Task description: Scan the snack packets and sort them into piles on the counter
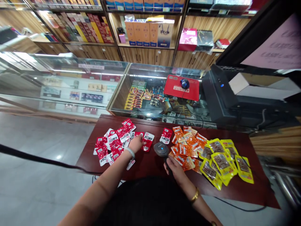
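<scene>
My left hand, with a pale bangle at the wrist, has its fingers closed at the left edge of a red-and-white snack packet; its fingertips are partly hidden. In my right hand is a dark handheld barcode scanner with a small blue light, its head turned toward that packet. Left of my left hand lies a loose pile of similar red packets. One single red packet rests beyond the scanner. Orange packets are heaped to the right, beside yellow packets.
The dark red tabletop meets a glass display case at its far side. On the glass are a red mat and a computer mouse. A black machine with an open white box stands at right. A black cable crosses at left.
</scene>
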Demonstrator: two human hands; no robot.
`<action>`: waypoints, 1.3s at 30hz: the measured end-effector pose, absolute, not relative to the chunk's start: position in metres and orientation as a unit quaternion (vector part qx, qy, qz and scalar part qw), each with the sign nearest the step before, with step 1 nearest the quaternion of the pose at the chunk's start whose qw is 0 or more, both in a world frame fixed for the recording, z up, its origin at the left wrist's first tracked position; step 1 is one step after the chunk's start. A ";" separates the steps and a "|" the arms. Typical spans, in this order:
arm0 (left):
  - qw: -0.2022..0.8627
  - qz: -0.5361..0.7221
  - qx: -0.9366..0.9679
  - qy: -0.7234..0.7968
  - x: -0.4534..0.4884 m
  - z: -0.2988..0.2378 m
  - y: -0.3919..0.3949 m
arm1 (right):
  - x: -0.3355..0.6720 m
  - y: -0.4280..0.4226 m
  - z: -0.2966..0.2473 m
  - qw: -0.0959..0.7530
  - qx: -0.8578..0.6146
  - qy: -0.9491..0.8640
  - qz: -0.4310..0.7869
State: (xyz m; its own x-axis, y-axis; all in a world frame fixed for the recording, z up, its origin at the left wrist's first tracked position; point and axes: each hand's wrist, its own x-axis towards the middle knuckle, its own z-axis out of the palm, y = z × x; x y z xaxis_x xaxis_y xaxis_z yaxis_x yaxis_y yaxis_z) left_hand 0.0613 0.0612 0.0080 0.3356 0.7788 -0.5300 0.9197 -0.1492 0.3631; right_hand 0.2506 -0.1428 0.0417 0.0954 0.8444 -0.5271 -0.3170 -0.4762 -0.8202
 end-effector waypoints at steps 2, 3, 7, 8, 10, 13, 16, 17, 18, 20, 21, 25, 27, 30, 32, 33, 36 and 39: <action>0.360 -0.052 0.737 0.569 0.076 0.006 0.062 | 0.252 -0.145 0.046 0.465 -0.577 -0.230 0.631; 0.373 -0.026 0.731 0.572 0.084 0.005 0.063 | 0.253 -0.145 0.048 0.469 -0.575 -0.230 0.630; 0.404 0.046 0.718 0.566 0.108 0.003 0.064 | 0.258 -0.144 0.056 0.473 -0.585 -0.211 0.624; 0.407 0.056 0.719 0.560 0.112 0.003 0.064 | 0.259 -0.143 0.057 0.476 -0.589 -0.204 0.620; 0.411 0.068 0.722 0.553 0.119 0.003 0.065 | 0.260 -0.143 0.059 0.481 -0.596 -0.198 0.612; 0.451 0.081 0.691 0.559 0.133 0.003 0.063 | 0.262 -0.143 0.058 0.486 -0.597 -0.197 0.607; 0.535 0.090 0.655 0.526 0.143 0.004 0.060 | 0.264 -0.143 0.056 0.493 -0.598 -0.183 0.605; 0.547 0.088 0.659 0.509 0.143 0.005 0.060 | 0.264 -0.142 0.056 0.496 -0.599 -0.182 0.602; 0.537 0.083 0.675 0.499 0.140 0.007 0.061 | 0.265 -0.142 0.055 0.497 -0.601 -0.183 0.598; 0.442 0.058 0.739 0.506 0.126 0.014 0.066 | 0.265 -0.140 0.054 0.498 -0.601 -0.189 0.596; 0.368 0.034 0.770 0.520 0.116 0.018 0.070 | 0.264 -0.139 0.053 0.496 -0.600 -0.190 0.599; 0.143 -0.091 0.799 0.577 0.073 0.029 0.085 | 0.261 -0.138 0.050 0.489 -0.597 -0.195 0.605; 0.120 -0.134 0.792 0.583 0.061 0.029 0.091 | 0.260 -0.138 0.048 0.486 -0.599 -0.197 0.605; 0.128 -0.164 0.793 0.572 0.055 0.026 0.097 | 0.258 -0.138 0.046 0.485 -0.594 -0.199 0.610; 0.151 -0.180 0.793 0.563 0.056 0.023 0.098 | 0.258 -0.138 0.046 0.488 -0.588 -0.200 0.613; 0.167 -0.186 0.791 0.559 0.059 0.023 0.098 | 0.258 -0.138 0.047 0.490 -0.587 -0.199 0.614; 0.222 -0.165 0.789 0.549 0.073 0.020 0.092 | 0.260 -0.140 0.048 0.493 -0.587 -0.195 0.612; 0.307 -0.087 0.790 0.524 0.094 0.015 0.078 | 0.264 -0.141 0.051 0.502 -0.594 -0.187 0.600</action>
